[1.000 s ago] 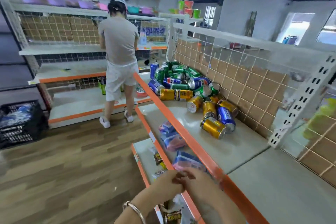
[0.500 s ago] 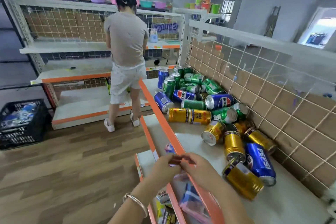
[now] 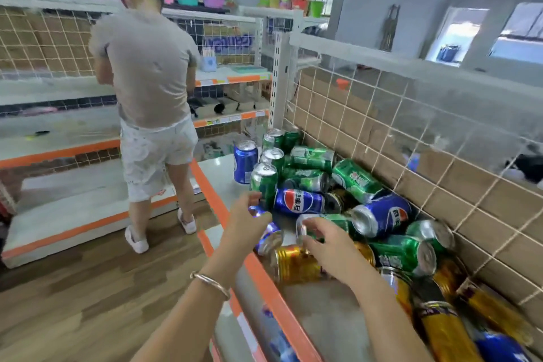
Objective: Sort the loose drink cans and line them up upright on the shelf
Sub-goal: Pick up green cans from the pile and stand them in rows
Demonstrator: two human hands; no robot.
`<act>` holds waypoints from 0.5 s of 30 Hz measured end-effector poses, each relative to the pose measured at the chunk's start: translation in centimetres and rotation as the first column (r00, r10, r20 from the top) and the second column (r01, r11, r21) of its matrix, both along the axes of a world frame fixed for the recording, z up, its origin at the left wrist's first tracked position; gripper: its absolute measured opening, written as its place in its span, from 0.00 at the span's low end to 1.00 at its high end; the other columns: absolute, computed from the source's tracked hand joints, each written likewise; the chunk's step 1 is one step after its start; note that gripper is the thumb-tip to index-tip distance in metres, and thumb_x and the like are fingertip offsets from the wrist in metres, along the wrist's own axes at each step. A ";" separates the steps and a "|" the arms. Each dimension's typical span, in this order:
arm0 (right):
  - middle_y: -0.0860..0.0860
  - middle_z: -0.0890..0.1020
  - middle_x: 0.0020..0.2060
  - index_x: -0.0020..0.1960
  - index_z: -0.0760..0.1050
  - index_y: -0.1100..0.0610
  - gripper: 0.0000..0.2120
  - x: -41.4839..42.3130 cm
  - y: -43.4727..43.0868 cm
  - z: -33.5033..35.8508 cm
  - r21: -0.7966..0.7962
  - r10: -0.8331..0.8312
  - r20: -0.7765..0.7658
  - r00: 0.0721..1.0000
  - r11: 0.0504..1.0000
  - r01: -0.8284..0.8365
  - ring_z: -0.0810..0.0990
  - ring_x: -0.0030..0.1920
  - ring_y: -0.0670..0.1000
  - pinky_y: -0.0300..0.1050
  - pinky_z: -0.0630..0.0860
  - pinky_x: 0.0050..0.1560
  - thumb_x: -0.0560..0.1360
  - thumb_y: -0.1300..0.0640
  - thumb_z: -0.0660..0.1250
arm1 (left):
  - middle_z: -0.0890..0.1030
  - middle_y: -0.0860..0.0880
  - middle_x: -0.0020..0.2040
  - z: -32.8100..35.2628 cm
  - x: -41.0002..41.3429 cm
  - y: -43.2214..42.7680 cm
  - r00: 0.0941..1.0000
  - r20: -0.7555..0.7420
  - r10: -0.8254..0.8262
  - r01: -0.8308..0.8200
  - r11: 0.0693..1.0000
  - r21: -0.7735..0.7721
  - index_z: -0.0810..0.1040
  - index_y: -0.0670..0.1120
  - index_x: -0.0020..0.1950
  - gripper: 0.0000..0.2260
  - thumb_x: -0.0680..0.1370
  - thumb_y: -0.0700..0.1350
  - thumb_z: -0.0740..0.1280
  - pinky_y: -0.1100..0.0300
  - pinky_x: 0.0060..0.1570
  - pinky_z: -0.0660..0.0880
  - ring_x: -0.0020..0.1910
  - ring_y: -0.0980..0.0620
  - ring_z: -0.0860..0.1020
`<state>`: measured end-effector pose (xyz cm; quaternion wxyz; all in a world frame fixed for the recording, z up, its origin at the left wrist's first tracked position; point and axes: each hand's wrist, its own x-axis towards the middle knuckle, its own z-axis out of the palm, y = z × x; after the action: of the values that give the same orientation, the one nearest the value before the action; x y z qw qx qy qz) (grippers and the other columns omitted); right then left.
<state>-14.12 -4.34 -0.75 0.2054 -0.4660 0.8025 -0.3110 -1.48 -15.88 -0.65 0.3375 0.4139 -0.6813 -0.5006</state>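
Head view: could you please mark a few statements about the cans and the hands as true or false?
1. The left hand holds a lying blue can near the shelf edge. True.
2. Every can stands upright. False: most cans lie in a pile, and only a few stand at the far end.
3. The right hand is empty and off the shelf. False: its fingers curl on a green can.
4. A bangle circles the left wrist. True.
5. The other person faces the camera. False: their back is turned.
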 end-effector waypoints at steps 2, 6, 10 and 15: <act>0.50 0.70 0.69 0.70 0.67 0.49 0.21 -1.3 -2.0 0.5 0.164 -0.060 -0.177 0.982 0.982 0.090 0.70 0.67 0.54 0.52 0.67 0.66 0.78 0.55 0.61 | 0.74 0.48 0.56 0.2 -0.9 -3.0 1.000 0.030 -0.006 0.007 0.999 -0.048 0.70 0.40 0.65 0.20 0.73 0.33 0.66 0.69 0.48 0.65 0.53 0.52 0.72; 0.48 0.59 0.74 0.75 0.56 0.46 0.28 -2.4 -4.1 0.3 0.429 -0.009 -0.398 0.917 0.882 0.195 0.56 0.73 0.56 0.60 0.58 0.69 0.77 0.58 0.59 | 0.75 0.45 0.58 -0.5 -2.5 -7.8 0.982 0.187 -0.013 0.024 0.998 -0.058 0.69 0.43 0.65 0.24 0.70 0.38 0.69 0.53 0.53 0.74 0.55 0.45 0.75; 0.49 0.61 0.73 0.74 0.55 0.45 0.32 -3.5 -5.6 -0.1 0.526 0.040 -0.419 0.907 0.825 0.207 0.55 0.73 0.56 0.63 0.57 0.67 0.74 0.56 0.63 | 0.76 0.48 0.51 -1.4 -4.6 -10.2 0.938 0.328 -0.109 0.142 0.987 -0.078 0.69 0.44 0.56 0.21 0.68 0.44 0.73 0.58 0.48 0.70 0.54 0.45 0.75; 0.51 0.64 0.70 0.74 0.54 0.46 0.38 -4.0 -6.7 0.6 0.645 0.130 -0.430 0.893 0.737 0.203 0.58 0.71 0.58 0.65 0.58 0.66 0.70 0.50 0.70 | 0.75 0.45 0.60 -2.8 -6.0 -11.4 0.942 0.301 -0.145 0.189 0.974 -0.124 0.64 0.45 0.65 0.32 0.66 0.46 0.76 0.53 0.56 0.72 0.58 0.45 0.74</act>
<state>-18.13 -11.03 -0.17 0.1632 -0.4018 0.8940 0.1131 -7.51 -27.26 -3.47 0.2204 0.3967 -0.7920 -0.4083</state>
